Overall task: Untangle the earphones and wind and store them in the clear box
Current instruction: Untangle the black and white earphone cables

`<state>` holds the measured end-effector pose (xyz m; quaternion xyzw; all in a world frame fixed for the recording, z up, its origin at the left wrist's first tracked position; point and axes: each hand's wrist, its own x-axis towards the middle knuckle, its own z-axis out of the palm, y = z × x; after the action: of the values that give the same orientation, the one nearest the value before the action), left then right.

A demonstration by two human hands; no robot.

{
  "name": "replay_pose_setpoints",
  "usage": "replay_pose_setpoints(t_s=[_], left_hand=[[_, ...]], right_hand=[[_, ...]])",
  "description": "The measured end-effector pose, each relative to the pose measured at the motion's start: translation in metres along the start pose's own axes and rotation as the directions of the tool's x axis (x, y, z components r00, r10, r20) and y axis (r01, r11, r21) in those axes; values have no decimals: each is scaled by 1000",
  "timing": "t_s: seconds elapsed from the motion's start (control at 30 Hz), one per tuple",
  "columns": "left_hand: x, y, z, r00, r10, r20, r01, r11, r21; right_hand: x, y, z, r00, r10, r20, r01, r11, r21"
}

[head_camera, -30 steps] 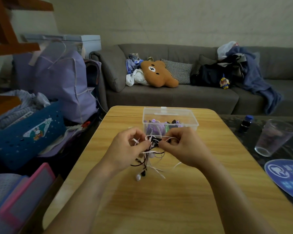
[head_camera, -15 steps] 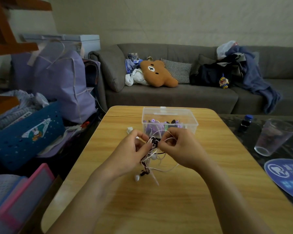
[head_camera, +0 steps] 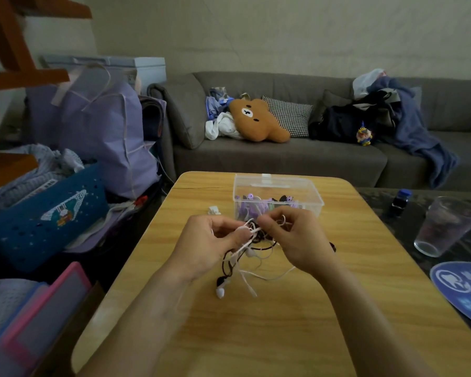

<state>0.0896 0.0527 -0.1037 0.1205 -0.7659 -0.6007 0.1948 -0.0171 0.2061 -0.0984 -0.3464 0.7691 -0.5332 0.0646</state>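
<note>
A wooden table (head_camera: 310, 308) with rounded corners fills the near half of the view. Behind it stands a grey sofa (head_camera: 283, 156) against a pale wall, with a bear cushion (head_camera: 256, 118) and piled clothes (head_camera: 397, 118) on it. To the left lie a purple bag (head_camera: 98, 131) and a blue basket (head_camera: 44, 219). On a dark surface to the right stand a plastic cup (head_camera: 443, 227) and a small bottle (head_camera: 400, 200).

The box (head_camera: 278, 186), clear and with no lid on it, stands at the far middle of the table with purple earphones inside. A small white piece (head_camera: 213, 210) lies left of it.

The tangle (head_camera: 252, 248) of black and white earphone cords hangs between both hands, just near of the box. Its long axis runs from the fingers down and toward the viewer, with an earbud (head_camera: 220, 292) at the low end, close to the tabletop. One white strand trails right along the table.

The left hand (head_camera: 210, 248) pinches white cord with curled fingers at the tangle's upper left. The right hand (head_camera: 297, 238) pinches cord at the upper right, its fingers curled too, almost touching the left.
</note>
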Motion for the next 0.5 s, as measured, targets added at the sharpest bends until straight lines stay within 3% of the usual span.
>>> replay_pose_setpoints(t_s=[0.3,0.5], left_hand=[[1,2,-2,977,-182,114,209,926,-314],[-4,5,0,974,-109,201,136,982,-128]], right_hand=[[0,2,-1,990,-18,140,26,998,-51],[1,7,5,993,6,120,17,982,-190]])
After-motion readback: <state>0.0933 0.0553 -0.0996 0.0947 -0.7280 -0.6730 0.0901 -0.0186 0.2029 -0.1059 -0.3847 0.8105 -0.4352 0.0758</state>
